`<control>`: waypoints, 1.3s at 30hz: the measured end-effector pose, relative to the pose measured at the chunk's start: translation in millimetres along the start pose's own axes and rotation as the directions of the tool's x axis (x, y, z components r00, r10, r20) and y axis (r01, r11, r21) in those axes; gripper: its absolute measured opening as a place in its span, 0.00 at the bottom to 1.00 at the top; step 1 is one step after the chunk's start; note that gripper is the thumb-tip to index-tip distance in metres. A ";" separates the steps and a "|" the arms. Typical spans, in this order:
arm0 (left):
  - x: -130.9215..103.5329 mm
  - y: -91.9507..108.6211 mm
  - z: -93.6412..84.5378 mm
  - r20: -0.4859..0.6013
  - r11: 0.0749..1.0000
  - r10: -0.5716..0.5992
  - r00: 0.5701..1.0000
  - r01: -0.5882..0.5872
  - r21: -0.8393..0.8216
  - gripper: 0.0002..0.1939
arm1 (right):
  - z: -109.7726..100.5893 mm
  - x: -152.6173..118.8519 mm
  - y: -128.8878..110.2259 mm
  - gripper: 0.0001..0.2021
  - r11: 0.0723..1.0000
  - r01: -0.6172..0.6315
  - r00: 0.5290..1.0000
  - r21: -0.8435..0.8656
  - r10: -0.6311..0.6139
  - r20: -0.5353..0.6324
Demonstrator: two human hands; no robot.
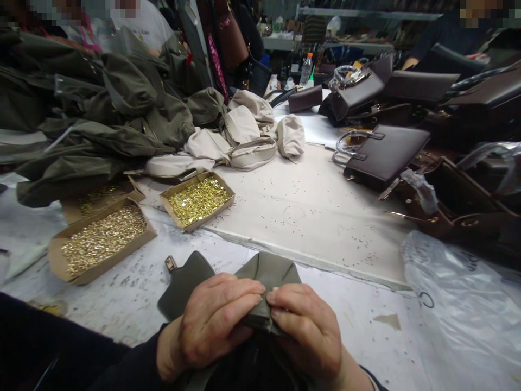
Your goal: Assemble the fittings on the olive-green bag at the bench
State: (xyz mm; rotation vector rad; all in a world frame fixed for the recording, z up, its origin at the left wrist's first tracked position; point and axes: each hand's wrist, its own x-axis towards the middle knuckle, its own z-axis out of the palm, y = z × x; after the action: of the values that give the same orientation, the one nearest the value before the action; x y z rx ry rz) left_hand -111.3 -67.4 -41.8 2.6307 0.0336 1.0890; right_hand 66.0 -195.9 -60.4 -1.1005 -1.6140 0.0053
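Note:
An olive-green bag (266, 267) lies at the near edge of the table, its lower part dark and partly hidden by my hands. My left hand (220, 320) grips its edge from the left, fingers bent over the top. From the right, my right hand (307, 326) pinches the same edge, the fingertips of both hands almost meeting. A flap-like green piece (189, 285) with a small metal clasp (170, 264) sticks out beyond my left hand. My thumbs are mostly hidden under the material.
Cardboard trays hold small gold studs (106, 239) and shiny gold pieces (199, 198). Olive bags (134, 114) heap at the left, beige bags (248, 130) behind. Dark brown handbags (391, 152) and a clear plastic bag (459, 293) lie right. People stand at the back.

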 end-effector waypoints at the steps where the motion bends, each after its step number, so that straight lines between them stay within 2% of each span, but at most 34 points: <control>1: 1.6 1.0 0.9 0.006 1.000 -0.023 1.000 0.024 -0.018 0.11 | 2.4 -1.6 1.3 0.04 0.999 -0.030 0.999 0.011 0.030 -0.031; 4: 8.3 3.9 4.3 0.043 0.984 -0.160 0.986 0.163 -0.079 0.12 | 6.4 -4.6 4.8 0.07 0.991 -0.130 0.989 0.034 0.132 -0.071; 6: 15.5 4.8 6.3 0.050 0.953 -0.273 0.961 0.277 -0.121 0.13 | 6.0 -4.3 6.0 0.10 0.974 -0.219 0.970 0.056 0.223 -0.100; 8: 25.6 4.8 6.9 0.096 0.896 -0.399 0.912 0.410 -0.172 0.13 | 4.1 -2.0 6.1 0.08 0.934 -0.341 0.927 0.106 0.353 -0.125; 10: 37.2 3.9 5.2 0.201 0.794 -0.535 0.820 0.570 -0.210 0.13 | 1.6 2.0 6.5 0.02 0.847 -0.495 0.846 0.192 0.521 -0.115; 11: 42.8 3.0 3.8 0.264 0.731 -0.593 0.761 0.646 -0.219 0.12 | 0.4 4.6 7.5 0.02 0.783 -0.572 0.791 0.244 0.606 -0.087; 13: 52.1 0.0 1.4 0.372 0.608 -0.670 0.643 0.762 -0.222 0.11 | -1.4 10.5 12.1 0.07 0.626 -0.691 0.673 0.362 0.740 0.006; 16: 59.0 -8.0 2.5 0.476 0.421 -0.727 0.494 0.869 -0.259 0.10 | -2.2 19.1 26.4 0.17 0.353 -0.747 0.543 0.563 0.813 0.211; 19: 59.6 -17.5 11.1 0.548 0.186 -0.752 0.367 0.915 -0.358 0.15 | -0.3 24.2 44.1 0.25 0.054 -0.727 0.441 0.685 0.801 0.405; 21: 59.0 -22.3 18.4 0.572 0.067 -0.759 0.312 0.911 -0.408 0.18 | 2.0 24.4 53.7 0.28 -0.096 -0.702 0.395 0.706 0.772 0.499; 22: 58.7 -23.9 21.7 0.580 0.026 -0.761 0.292 0.907 -0.421 0.20 | 3.2 23.6 57.3 0.29 -0.141 -0.691 0.387 0.709 0.757 0.527; 25: 58.0 -26.5 28.9 0.610 -0.075 -0.752 0.249 0.887 -0.455 0.23 | 6.4 19.1 63.9 0.29 -0.178 -0.670 0.395 0.720 0.736 0.550; 29: 57.3 -29.5 32.6 0.632 -0.145 -0.740 0.230 0.863 -0.484 0.25 | 8.9 14.4 67.1 0.30 -0.179 -0.651 0.403 0.737 0.742 0.536; 30: 57.2 -30.2 32.8 0.631 -0.151 -0.742 0.227 0.861 -0.486 0.25 | 8.8 14.2 66.9 0.29 -0.171 -0.646 0.404 0.744 0.751 0.523; 31: 57.4 -30.6 32.9 0.628 -0.154 -0.745 0.224 0.859 -0.489 0.25 | 8.1 14.7 66.1 0.28 -0.124 -0.649 0.415 0.751 0.769 0.486; 32: 57.8 -30.7 32.9 0.623 -0.155 -0.751 0.221 0.857 -0.491 0.24 | 6.8 15.7 64.3 0.26 -0.022 -0.662 0.443 0.749 0.795 0.414; 33: 58.5 -30.3 32.7 0.615 -0.151 -0.757 0.219 0.858 -0.492 0.24 | 4.8 17.1 61.7 0.22 0.146 -0.676 0.489 0.722 0.822 0.292; 34: 59.6 -29.6 32.3 0.606 -0.144 -0.764 0.221 0.858 -0.493 0.24 | 2.3 18.8 58.0 0.17 0.358 -0.681 0.553 0.639 0.823 0.130; 35: 60.9 -28.5 31.9 0.596 -0.132 -0.771 0.225 0.859 -0.495 0.24 | -0.7 20.8 53.4 0.12 0.571 -0.664 0.636 0.483 0.771 -0.038; 36: 62.4 -27.2 31.4 0.589 -0.119 -0.775 0.231 0.861 -0.494 0.23 | -3.8 22.6 48.2 0.07 0.738 -0.615 0.726 0.277 0.668 -0.166; 37: 63.9 -25.8 30.7 0.580 -0.103 -0.780 0.238 0.864 -0.493 0.23 | -6.8 24.3 42.4 0.04 0.839 -0.539 0.810 0.070 0.539 -0.230; 39: 66.5 -23.4 29.3 0.561 -0.073 -0.789 0.251 0.869 -0.490 0.22 | -12.1 26.3 30.8 0.09 0.910 -0.340 0.936 -0.240 0.300 -0.186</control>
State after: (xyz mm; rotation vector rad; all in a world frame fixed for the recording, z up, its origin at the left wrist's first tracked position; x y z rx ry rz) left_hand -41.4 -43.8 -22.2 1.2754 0.9020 0.2837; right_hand 96.6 -167.9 -52.0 -1.5343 -1.3126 -0.0770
